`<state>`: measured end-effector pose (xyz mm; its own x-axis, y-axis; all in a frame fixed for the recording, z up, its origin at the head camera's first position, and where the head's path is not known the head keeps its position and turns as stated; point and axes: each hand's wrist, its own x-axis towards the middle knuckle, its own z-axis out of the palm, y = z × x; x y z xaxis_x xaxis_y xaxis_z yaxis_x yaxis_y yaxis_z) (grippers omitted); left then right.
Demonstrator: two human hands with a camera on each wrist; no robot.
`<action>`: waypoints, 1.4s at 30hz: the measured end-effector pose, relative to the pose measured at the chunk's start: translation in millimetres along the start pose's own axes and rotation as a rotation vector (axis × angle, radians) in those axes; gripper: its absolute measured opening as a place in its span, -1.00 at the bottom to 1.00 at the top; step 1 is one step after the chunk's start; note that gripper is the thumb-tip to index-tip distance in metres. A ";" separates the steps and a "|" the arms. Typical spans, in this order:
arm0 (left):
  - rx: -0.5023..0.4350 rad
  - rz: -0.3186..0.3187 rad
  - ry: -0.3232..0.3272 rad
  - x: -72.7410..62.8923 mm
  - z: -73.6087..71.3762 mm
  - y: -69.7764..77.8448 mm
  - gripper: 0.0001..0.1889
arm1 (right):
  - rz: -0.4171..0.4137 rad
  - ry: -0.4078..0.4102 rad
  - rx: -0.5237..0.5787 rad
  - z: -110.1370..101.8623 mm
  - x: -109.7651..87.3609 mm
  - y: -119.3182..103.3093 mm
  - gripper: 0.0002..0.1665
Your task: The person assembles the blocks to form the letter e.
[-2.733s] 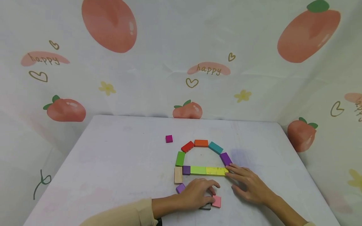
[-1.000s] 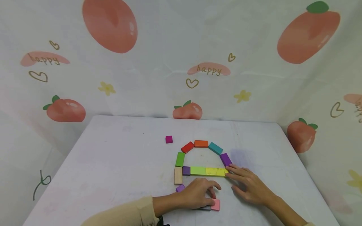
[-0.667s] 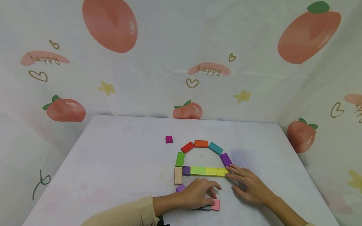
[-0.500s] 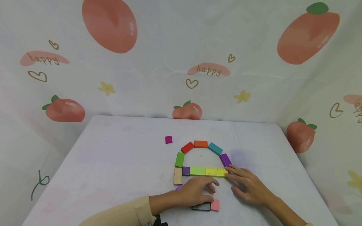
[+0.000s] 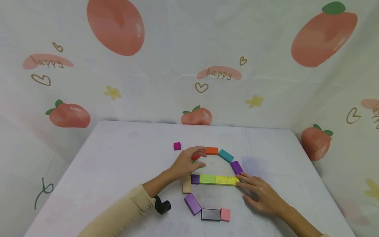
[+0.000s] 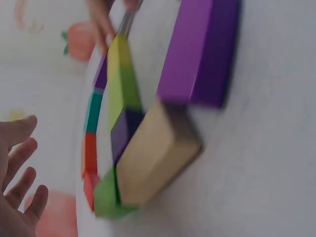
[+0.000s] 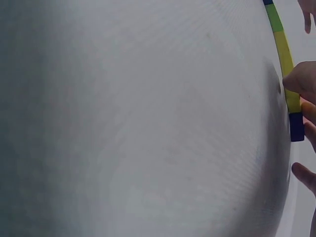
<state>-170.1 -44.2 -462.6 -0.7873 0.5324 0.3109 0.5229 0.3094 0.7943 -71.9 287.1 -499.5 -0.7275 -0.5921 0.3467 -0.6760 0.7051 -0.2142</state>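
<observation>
My left hand (image 5: 187, 162) hovers over the upper left of a ring of blocks, fingers spread and holding nothing. It partly covers the red block (image 5: 196, 156), the green block and the tan block (image 5: 187, 185). The fingertips of my right hand (image 5: 260, 191) rest at the right end of the yellow block (image 5: 226, 180), near the purple block (image 5: 237, 168). In the right wrist view a dark block (image 7: 296, 127) adjoins the yellow one. Below lie a light purple block (image 5: 192, 204), a grey block (image 5: 211, 214) and a pink block (image 5: 225, 214), touching end to end.
A magenta cube (image 5: 177, 146) lies apart, left of the ring. Orange (image 5: 211, 151) and teal (image 5: 226, 156) blocks form the top. A dark purple cube (image 5: 195, 179) and a lime block (image 5: 207, 179) continue the middle row. Behind the white table (image 5: 133, 158) hangs a printed cloth.
Earlier my left hand pushed the pink block against the grey one. It has let go and moved up and left, uncovering the lower blocks. My right hand has stayed put.
</observation>
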 end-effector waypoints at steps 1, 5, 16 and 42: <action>0.021 -0.014 0.043 2.1 -6.2 -5.0 -0.44 | -0.001 0.000 -0.001 0.0 0.0 0.1 -0.34; 0.107 -0.070 0.195 6.9 -30.7 -23.9 -0.41 | -0.005 -0.001 0.002 0.0 0.5 1.0 -0.34; 0.147 -0.358 0.227 -0.3 -64.0 -75.1 -0.19 | -0.015 0.005 0.017 0.4 0.0 2.9 -0.33; 0.138 -0.364 0.229 -5.9 -52.8 -71.7 -0.31 | 0.020 -0.026 0.004 0.6 -0.5 1.2 -0.36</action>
<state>-220.2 -111.1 -493.9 -0.9720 0.1859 0.1439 0.2248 0.5551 0.8008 -72.4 288.0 -500.5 -0.7438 -0.5875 0.3187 -0.6614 0.7155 -0.2248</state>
